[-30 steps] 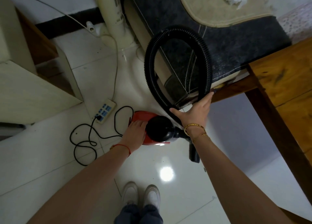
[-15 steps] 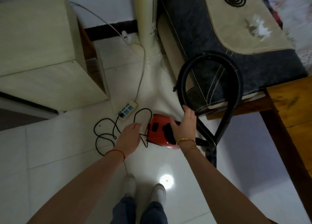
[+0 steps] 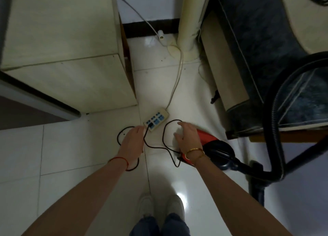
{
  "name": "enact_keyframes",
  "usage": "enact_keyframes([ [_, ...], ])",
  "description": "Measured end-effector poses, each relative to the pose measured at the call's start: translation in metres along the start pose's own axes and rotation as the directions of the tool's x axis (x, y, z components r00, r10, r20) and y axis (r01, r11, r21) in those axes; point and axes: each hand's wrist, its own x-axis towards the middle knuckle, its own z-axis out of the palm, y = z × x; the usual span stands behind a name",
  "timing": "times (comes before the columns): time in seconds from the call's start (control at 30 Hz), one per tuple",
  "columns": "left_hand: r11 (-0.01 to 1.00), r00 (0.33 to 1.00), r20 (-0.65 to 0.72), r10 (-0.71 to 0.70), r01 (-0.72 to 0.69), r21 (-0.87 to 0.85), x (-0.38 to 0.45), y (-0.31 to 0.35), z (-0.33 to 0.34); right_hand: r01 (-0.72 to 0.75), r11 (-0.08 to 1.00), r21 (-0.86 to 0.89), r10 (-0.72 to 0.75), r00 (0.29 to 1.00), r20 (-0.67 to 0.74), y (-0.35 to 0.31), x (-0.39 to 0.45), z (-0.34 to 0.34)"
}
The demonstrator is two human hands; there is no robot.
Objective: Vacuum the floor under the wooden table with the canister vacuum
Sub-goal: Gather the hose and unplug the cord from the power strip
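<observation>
Right hand (image 3: 188, 138) fingers (image 3: 182, 124) are lying fairly straight and slightly spread, palm down over the red rear of the canister vacuum (image 3: 211, 147); whether they are pressing a switch I cannot tell. Left hand (image 3: 133, 141) fingers are lying straight and close together, hovering over the black power cord (image 3: 154, 147), gripping nothing that shows.

Vacuum is sitting on the white tile floor (image 3: 88, 155), near centre-right, just near of the power strip (image 3: 156, 119) and left of the wooden table (image 3: 284, 139), whose edge is showing at the right. Black ribbed hose (image 3: 274, 111) is arching up from the black front end and looping over toward the table side.

Handling, as judgement: the canister is looking small and likely light, hard plastic shell, probably sliding easily on glossy tile, so tugging the hose could drag or tip it. Hose is flexible and springy; best hold is probably the rigid tube near the nozzle end, or the canister top for carrying. Cord is limp, lying in loops, a snag risk for feet.

Counts: one vacuum, one hose, one power strip with one black plug in it, one black cord, one white cord (image 3: 177, 72), two hands, two shoes (image 3: 159, 205), one cabinet (image 3: 62, 49) at far left.
</observation>
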Motion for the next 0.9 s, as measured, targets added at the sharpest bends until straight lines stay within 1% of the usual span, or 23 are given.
enact_keyframes([
  [0.1,0.999,1.0,-0.008,-0.016,0.016,0.039,0.044,-0.043,0.034,0.065,0.996,-0.06,-0.062,0.997,0.05,0.014,0.039,0.049],
  [0.2,0.999,1.0,0.01,-0.029,0.028,0.031,0.083,-0.083,0.068,0.122,0.987,-0.107,-0.116,0.991,0.059,0.032,0.075,0.099],
  [0.33,1.0,0.999,0.039,-0.013,0.013,0.009,0.125,-0.118,0.116,0.207,0.964,-0.168,-0.191,0.976,0.107,0.055,0.123,0.159],
  [0.47,0.998,0.998,0.036,0.058,-0.059,0.035,0.156,-0.137,0.169,0.341,0.907,-0.248,-0.306,0.937,0.167,0.071,0.164,0.206],
  [0.6,0.99,0.992,-0.03,0.122,-0.12,0.079,0.179,-0.149,0.207,0.439,0.853,-0.281,-0.407,0.898,0.167,0.082,0.193,0.235],
  [0.73,0.986,0.986,-0.091,0.142,-0.133,0.096,0.192,-0.152,0.225,0.481,0.832,-0.276,-0.444,0.876,0.188,0.08,0.205,0.248],
  [0.83,0.983,0.972,-0.15,0.179,-0.171,0.066,0.198,-0.152,0.233,0.512,0.806,-0.295,-0.47,0.858,0.207,0.071,0.208,0.253],
  [0.9,0.985,0.968,-0.179,0.175,-0.174,0.024,0.201,-0.152,0.237,0.523,0.767,-0.37,-0.467,0.852,0.236,0.067,0.211,0.256],
])
